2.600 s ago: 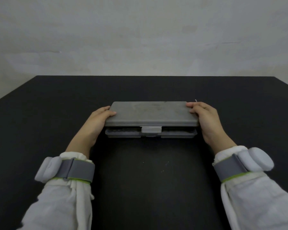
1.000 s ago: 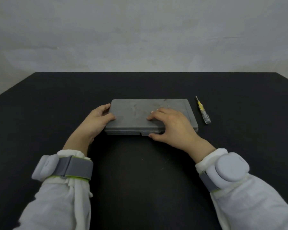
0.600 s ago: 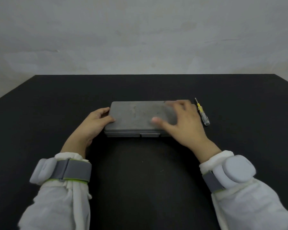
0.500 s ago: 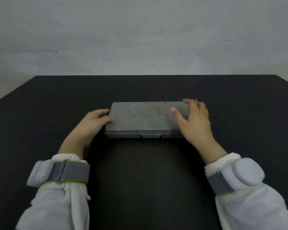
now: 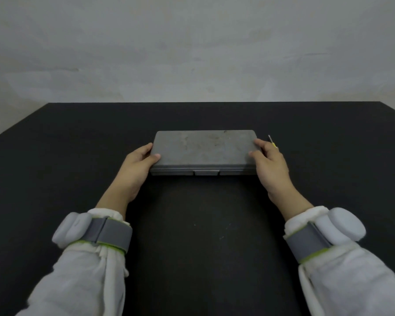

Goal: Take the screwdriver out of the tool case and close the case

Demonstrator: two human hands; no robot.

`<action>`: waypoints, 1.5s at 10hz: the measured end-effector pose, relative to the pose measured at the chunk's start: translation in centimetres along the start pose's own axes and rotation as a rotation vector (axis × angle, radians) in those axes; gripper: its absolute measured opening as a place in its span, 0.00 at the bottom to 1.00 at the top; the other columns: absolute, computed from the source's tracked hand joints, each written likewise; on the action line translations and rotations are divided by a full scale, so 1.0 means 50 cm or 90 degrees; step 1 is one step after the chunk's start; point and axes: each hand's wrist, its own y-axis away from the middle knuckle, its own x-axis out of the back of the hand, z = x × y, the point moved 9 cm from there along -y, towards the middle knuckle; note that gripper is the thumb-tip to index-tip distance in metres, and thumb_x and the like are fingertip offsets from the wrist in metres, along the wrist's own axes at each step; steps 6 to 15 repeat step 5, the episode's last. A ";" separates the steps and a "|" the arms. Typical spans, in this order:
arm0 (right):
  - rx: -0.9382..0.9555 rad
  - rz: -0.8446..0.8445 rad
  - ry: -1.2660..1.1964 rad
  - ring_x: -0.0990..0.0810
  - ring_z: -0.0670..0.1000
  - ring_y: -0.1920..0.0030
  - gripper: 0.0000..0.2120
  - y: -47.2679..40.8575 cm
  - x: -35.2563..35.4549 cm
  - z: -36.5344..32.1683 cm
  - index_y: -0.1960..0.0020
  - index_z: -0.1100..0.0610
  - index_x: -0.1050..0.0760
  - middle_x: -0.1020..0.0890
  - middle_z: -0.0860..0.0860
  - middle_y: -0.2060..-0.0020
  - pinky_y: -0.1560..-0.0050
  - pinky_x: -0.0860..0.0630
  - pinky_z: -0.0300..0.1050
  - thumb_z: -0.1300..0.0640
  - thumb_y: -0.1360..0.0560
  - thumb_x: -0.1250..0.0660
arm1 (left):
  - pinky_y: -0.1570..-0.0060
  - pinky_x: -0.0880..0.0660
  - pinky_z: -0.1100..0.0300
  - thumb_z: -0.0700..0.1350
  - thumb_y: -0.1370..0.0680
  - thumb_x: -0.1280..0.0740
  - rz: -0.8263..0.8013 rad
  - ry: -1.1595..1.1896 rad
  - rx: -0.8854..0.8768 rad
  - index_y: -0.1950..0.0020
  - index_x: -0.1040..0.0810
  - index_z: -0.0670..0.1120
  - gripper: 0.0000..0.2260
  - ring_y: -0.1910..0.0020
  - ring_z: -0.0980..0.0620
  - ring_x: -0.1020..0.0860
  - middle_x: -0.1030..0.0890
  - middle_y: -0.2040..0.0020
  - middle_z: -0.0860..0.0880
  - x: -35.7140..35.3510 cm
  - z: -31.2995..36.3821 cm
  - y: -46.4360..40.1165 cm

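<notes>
The grey tool case lies flat on the black table with its lid down and its front latch facing me. My left hand grips the case's left end, thumb on the lid. My right hand grips the right end, thumb and fingers on the lid's edge. The screwdriver lies on the table just right of the case; only its metal tip and a bit of yellow handle show behind my right hand.
The black table stretches wide on all sides, its far edge meeting a pale wall. Its left and right back corners slope away. White sleeves with grey wrist straps cover both forearms.
The lid went down onto the base. My right hand pressed near the latch, then slid right across the lid to the case's right end, covering most of the screwdriver. My left hand stayed.
</notes>
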 end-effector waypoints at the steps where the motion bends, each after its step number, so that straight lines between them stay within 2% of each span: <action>1: -0.002 -0.011 -0.024 0.34 0.45 0.36 0.20 -0.009 -0.002 0.002 0.31 0.55 0.34 0.32 0.51 0.31 0.41 0.40 0.36 0.60 0.23 0.41 | 0.29 0.42 0.52 0.42 0.24 0.37 -0.014 -0.026 -0.025 0.28 0.40 0.44 0.25 0.31 0.51 0.35 0.36 0.27 0.47 -0.009 0.001 -0.003; 2: 0.004 -0.026 -0.020 0.35 0.49 0.32 0.21 -0.014 -0.004 0.006 0.31 0.55 0.36 0.33 0.52 0.30 0.38 0.39 0.39 0.59 0.23 0.40 | 0.29 0.44 0.57 0.44 0.24 0.38 -0.016 -0.058 -0.048 0.28 0.41 0.44 0.25 0.31 0.54 0.38 0.38 0.26 0.48 -0.010 -0.002 -0.008; 3: 0.022 -0.019 -0.030 0.34 0.46 0.35 0.22 -0.011 -0.003 0.001 0.30 0.55 0.36 0.32 0.52 0.31 0.39 0.38 0.39 0.58 0.23 0.39 | 0.30 0.44 0.58 0.45 0.24 0.38 -0.016 -0.055 -0.052 0.28 0.41 0.45 0.26 0.31 0.54 0.38 0.38 0.26 0.48 -0.008 0.000 -0.009; 4: 0.115 0.050 0.000 0.32 0.46 0.36 0.21 0.016 0.018 -0.029 0.33 0.55 0.34 0.28 0.52 0.34 0.36 0.35 0.43 0.59 0.25 0.37 | 0.31 0.43 0.58 0.47 0.24 0.38 0.028 -0.040 -0.055 0.28 0.41 0.45 0.26 0.29 0.51 0.39 0.38 0.26 0.48 -0.002 0.004 0.003; 5: 0.167 0.085 0.061 0.30 0.50 0.36 0.18 0.030 0.028 -0.043 0.35 0.56 0.31 0.27 0.54 0.35 0.35 0.33 0.45 0.61 0.25 0.38 | 0.37 0.41 0.62 0.48 0.24 0.38 0.060 -0.015 -0.048 0.28 0.41 0.46 0.26 0.30 0.52 0.38 0.37 0.26 0.47 0.005 0.002 0.010; 15: 0.167 0.085 0.061 0.30 0.50 0.36 0.18 0.030 0.028 -0.043 0.35 0.56 0.31 0.27 0.54 0.35 0.35 0.33 0.45 0.61 0.25 0.38 | 0.37 0.41 0.62 0.48 0.24 0.38 0.060 -0.015 -0.048 0.28 0.41 0.46 0.26 0.30 0.52 0.38 0.37 0.26 0.47 0.005 0.002 0.010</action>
